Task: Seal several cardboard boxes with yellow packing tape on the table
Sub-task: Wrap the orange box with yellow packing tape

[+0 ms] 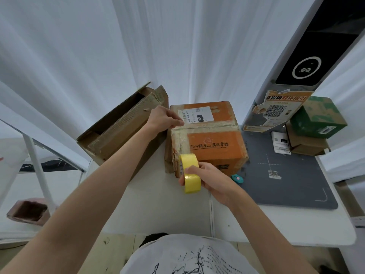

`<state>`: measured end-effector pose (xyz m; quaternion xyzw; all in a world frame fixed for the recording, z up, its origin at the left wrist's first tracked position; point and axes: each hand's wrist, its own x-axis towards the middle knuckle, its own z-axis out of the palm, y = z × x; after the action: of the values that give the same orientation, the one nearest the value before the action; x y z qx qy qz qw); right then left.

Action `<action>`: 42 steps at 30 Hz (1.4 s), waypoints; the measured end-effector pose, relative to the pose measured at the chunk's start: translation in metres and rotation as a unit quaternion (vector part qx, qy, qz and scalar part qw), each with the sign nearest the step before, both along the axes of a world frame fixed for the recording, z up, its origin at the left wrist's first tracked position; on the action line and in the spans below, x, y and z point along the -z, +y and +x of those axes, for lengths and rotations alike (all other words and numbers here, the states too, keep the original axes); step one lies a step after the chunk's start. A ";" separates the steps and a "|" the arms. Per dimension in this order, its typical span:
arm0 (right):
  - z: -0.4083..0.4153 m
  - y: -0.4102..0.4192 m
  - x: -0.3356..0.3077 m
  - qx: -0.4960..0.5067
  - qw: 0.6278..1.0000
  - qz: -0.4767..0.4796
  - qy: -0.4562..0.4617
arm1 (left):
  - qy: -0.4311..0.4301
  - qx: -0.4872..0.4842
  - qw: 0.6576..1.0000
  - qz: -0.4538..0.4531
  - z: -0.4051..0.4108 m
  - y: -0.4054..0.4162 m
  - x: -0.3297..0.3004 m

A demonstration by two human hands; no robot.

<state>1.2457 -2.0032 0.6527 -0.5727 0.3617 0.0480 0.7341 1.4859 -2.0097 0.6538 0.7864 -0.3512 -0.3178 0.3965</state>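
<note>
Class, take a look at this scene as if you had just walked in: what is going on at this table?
A person is taping up an orange cardboard box on a white table. The right hand grips a roll of yellow tape at the box's near edge, while the left hand rests on the box top by the white label. An open brown box stands to the left, and a green box sits stacked on another at the right.

My right hand point(211, 179) held a bright yellow tape roll point(190, 173). At twelve o'clock sat an orange box point(215, 147) with black script and a white label point(195, 115); at two, a green box point(316, 117); a grey mat point(286, 175) had white lines.
</note>
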 end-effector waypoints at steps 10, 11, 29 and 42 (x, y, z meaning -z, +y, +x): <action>0.011 0.003 0.007 0.021 0.999 -0.029 0.004 | -0.077 -0.050 0.994 -0.060 -0.010 0.005 0.041; 0.013 0.004 0.007 0.034 0.999 -0.027 0.005 | -0.084 -0.054 0.993 -0.062 -0.010 0.005 0.043; 0.033 0.003 -0.011 0.099 0.991 0.095 -0.004 | -0.122 -0.060 0.989 -0.051 -0.006 -0.007 0.059; 0.041 -0.014 -0.027 0.068 0.988 0.124 -0.053 | -0.102 -0.066 0.993 0.002 0.003 -0.016 0.059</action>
<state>1.2869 -2.0168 0.6793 -0.4527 0.3514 0.0121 0.8194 1.4890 -2.0253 0.5951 0.8368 -0.3368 -0.2101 0.3772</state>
